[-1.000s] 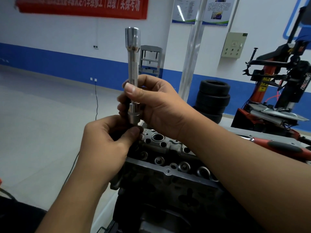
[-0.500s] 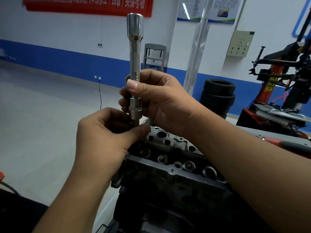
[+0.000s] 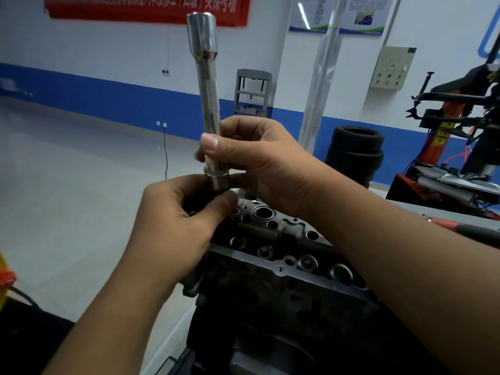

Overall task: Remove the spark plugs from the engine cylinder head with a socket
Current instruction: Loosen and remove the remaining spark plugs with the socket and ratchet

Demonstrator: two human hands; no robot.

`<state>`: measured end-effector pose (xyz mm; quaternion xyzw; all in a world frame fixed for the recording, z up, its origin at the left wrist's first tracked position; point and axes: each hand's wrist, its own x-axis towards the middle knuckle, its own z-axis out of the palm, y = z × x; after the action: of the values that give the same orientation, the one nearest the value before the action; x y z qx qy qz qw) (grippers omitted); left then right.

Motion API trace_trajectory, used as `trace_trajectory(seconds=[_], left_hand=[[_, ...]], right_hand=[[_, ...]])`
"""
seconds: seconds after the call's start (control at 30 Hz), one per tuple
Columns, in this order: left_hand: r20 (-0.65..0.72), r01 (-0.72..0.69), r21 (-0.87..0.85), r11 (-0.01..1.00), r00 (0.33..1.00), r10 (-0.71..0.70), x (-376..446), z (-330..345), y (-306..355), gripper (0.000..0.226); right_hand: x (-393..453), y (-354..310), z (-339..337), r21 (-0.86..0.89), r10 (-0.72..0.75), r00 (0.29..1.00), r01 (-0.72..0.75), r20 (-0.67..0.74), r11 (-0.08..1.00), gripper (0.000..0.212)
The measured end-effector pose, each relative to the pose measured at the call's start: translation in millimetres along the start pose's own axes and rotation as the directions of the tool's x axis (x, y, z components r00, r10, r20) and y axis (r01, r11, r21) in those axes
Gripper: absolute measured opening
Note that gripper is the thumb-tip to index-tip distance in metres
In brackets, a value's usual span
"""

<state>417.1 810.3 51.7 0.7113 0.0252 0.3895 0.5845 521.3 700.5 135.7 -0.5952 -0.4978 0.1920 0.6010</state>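
Open floor (image 3: 81,198) left; tire machine (image 3: 454,125) crowds right.

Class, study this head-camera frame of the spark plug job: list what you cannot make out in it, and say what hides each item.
- Whatever the left hand pinches below the socket: covered by its curled fingers.
- Near end of the cylinder head: behind the left hand.
- Red-handled tool: head behind the right forearm, handle cut by the right edge.
- Red banner text: cropped by the top edge.
- Wall posters: print too small.
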Motion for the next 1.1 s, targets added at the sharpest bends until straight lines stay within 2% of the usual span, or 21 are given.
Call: trace_trajectory(seconds=[0.1, 0.17, 0.23, 0.33, 0.37, 0.43, 0.53, 0.7, 0.77, 0.87, 0.97, 1.1], left_hand=[[0.053, -0.018, 0.029, 0.999, 0.998, 0.016, 1.3, -3.8, -0.7, 0.032], [-0.002, -0.012, 0.06, 0.998, 1.0, 0.012, 2.7, -3.9, -0.4, 0.028], [-0.061, -0.006, 0.013, 1.0, 0.998, 0.007, 2.9, -1.9, -1.1, 0.017], [-0.099, -0.013, 0.025, 1.0, 0.995, 0.016, 1.4, -2.5, -1.6, 0.033], [-0.09, -0.007, 0.016, 1.0, 0.996, 0.008, 0.9, -2.2, -0.5, 0.028], [-0.021, -0.008, 0.017, 1.0, 1.0, 0.009, 1.2, -1.9, 1.8, 0.005], [0.032, 0.006, 0.071, 0.997, 0.999, -0.008, 2.0, -1.7, -0.3, 0.02], [-0.121, 0.033, 0.018, 0.999, 0.992, -0.031, 0.4, 2.7, -0.1, 0.013], [-0.164, 0.03, 0.024, 0.999, 0.986, -0.025, -0.7, 3.5, -1.0, 0.017], [-0.105, -0.006, 0.04, 0.999, 0.994, 0.01, -0.2, 2.5, 1.2, 0.009], [0.007, 0.023, 0.051, 0.998, 1.0, -0.024, 0.8, 1.8, 3.9, 0.021], [-0.094, 0.039, 0.021, 0.999, 0.995, -0.036, 1.0, 4.4, 2.3, 0.017]], right_hand=[[-0.1, -1.2, -1.7, -0.027, 0.014, 1.0, -0.013, 0.004, 1.0, 0.007], [-0.6, -1.5, -2.8, -0.018, 0.036, 0.999, -0.036, 0.03, 0.999, 0.008], [-1.4, -1.2, -2.9, -0.018, 0.05, 0.997, -0.049, 0.058, 0.999, 0.005], [-1.1, 0.1, -2.0, -0.04, 0.045, 0.997, -0.042, 0.063, 0.998, 0.002], [-0.7, 0.5, -2.1, -0.04, 0.044, 0.997, -0.042, 0.057, 0.998, 0.003], [0.7, 1.1, -2.8, -0.045, 0.047, 0.998, -0.045, 0.048, 0.998, 0.004], [1.5, 1.6, -4.7, -0.041, 0.051, 0.998, -0.05, 0.039, 0.998, 0.006], [1.0, 2.6, -4.6, -0.054, 0.057, 0.998, -0.055, 0.04, 0.997, 0.009], [0.8, 2.9, -3.6, -0.062, 0.038, 0.999, -0.037, 0.029, 0.997, 0.01], [1.3, 2.4, -4.1, -0.039, 0.021, 1.0, -0.02, 0.006, 0.999, 0.011], [1.2, 0.3, -5.1, -0.023, 0.027, 0.999, -0.026, 0.041, 0.999, 0.011], [0.7, -0.6, -2.5, -0.019, 0.063, 0.994, -0.062, 0.093, 0.998, 0.011]])
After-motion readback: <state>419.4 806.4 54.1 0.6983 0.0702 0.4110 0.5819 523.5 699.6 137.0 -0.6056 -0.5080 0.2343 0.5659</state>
